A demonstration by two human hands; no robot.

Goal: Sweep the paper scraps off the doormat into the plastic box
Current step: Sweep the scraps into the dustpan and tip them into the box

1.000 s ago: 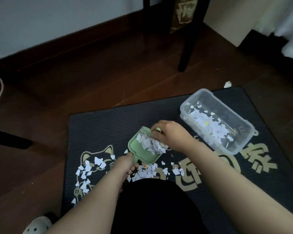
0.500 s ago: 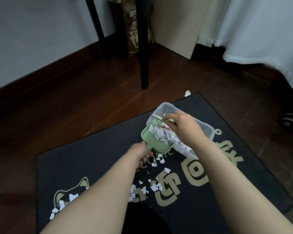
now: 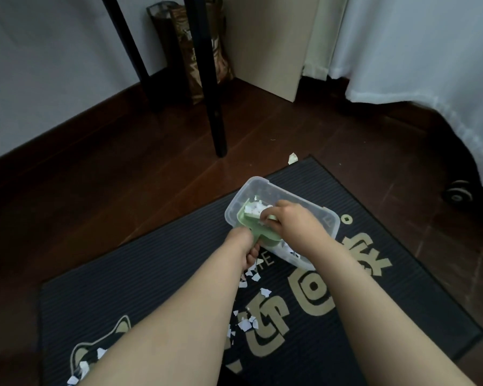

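A clear plastic box [image 3: 246, 192] stands on the dark doormat [image 3: 162, 263]. My left hand [image 3: 241, 243] grips the handle of a green dustpan [image 3: 251, 225], tipped forward over the box's near left rim with white paper scraps [image 3: 253, 209] at its mouth. My right hand [image 3: 296, 222] is closed on a small green brush [image 3: 271, 217] pressed against the pan's scraps. More scraps lie in the box under my right wrist. Loose scraps [image 3: 247, 324] remain on the mat between my forearms and at the lower left [image 3: 80, 369].
One paper scrap [image 3: 292, 157] lies on the wooden floor beyond the mat's far edge. A black furniture leg [image 3: 216, 115] stands behind the box, with a patterned bag [image 3: 204, 51] and a beige panel [image 3: 273, 45] at the wall. A white curtain [image 3: 418, 57] and a caster wheel [image 3: 457, 191] are at right.
Both hands carried the loaded dustpan from the mat's middle to the box. The pan now tips over the rim, with the brush pushing scraps in.
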